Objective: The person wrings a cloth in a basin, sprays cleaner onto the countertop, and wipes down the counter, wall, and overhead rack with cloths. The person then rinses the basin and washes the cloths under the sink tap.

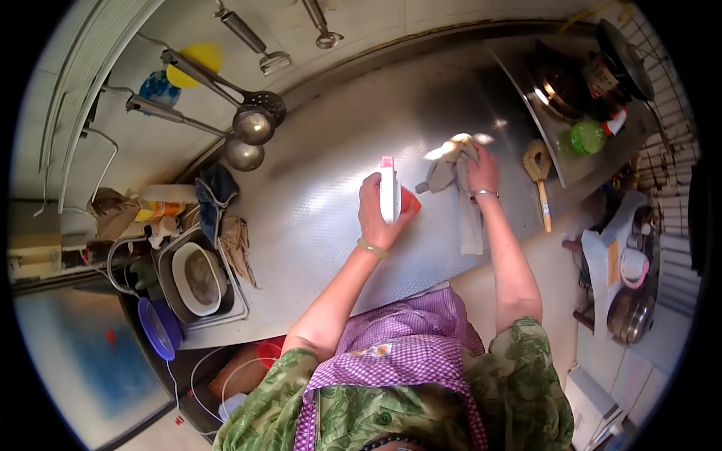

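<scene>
From where I watch, the white-headed spray bottle with an orange-red body and pink nozzle tip [390, 195] sits in the left hand [372, 216], held above the middle of the broad steel counter [323, 195], its nozzle towards the wall. That hand is closed around the bottle; I cannot tell whether a finger is pressing the trigger. The limp grey cloth [471, 218] lies on the steel to its right, bunched near the top with a long tail trailing towards the front edge, and the right hand [483, 174] is clamped on its bunched end. I would keep the nozzle low and aimed away from both the body and the right wrist, so any spray lands on the metal. I'd also gather in that loose tail and spread the cloth under a flat palm, since a bunched cloth presses unevenly; overlapping strokes should suit the textured surface. Care is called for near the round brush with a pale wooden handle [545, 203], just beyond the right hand, and the green bottle with a red-and-white top [588, 138] past it. On the far left stands a white oval tub [179, 274], and steel ladles [253, 124] hang over the counter's back edge.
</scene>
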### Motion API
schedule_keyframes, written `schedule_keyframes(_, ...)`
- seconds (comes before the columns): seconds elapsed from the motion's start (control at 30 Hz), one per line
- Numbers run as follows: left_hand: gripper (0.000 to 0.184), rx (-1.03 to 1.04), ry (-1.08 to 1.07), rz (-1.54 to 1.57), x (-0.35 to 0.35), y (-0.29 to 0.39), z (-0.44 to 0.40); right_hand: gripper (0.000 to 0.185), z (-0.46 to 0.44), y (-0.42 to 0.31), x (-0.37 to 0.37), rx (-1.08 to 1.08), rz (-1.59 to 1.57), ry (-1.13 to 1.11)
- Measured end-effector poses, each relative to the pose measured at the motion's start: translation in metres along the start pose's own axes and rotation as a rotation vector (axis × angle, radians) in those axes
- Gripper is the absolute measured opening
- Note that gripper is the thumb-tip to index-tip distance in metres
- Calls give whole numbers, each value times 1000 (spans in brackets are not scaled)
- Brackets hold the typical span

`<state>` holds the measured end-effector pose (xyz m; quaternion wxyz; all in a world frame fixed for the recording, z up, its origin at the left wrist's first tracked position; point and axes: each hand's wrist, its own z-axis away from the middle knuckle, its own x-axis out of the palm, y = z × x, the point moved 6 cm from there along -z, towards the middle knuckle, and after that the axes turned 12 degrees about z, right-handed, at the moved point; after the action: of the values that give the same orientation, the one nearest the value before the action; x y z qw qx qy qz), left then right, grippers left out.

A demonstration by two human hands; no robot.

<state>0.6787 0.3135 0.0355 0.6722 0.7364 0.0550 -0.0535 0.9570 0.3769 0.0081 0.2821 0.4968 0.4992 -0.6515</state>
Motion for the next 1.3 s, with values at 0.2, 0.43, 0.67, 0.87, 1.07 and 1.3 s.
schedule_keyframes(0.2, 71, -91, 221, -29, -64, -18, 40, 46, -4, -180, -12, -360, -206, -192)
schedule_keyframes(0.43, 74, -127, 525, -334, -190, -9, 104, 42, 5, -346, 69, -951, -126, 158)
schedule_keyframes(0.67, 60, -59, 613, -296, -217, 17, 91, 40, -5, -368, 163, -1142, 73, 137)
schedule_keyframes(0.87, 64, -27, 634, -309, -214, 19, 88, 34, -109, -250, 122, -887, 214, 315)
schedule_keyframes(1.07, 62, -16, 654, -224, -214, 14, 85, 32, -209, -105, 23, -716, 125, 440)
schedule_keyframes(1.3, 58, -38, 654, -267, -217, 6, 82, 51, -280, -73, 46, -100, 350, 231)
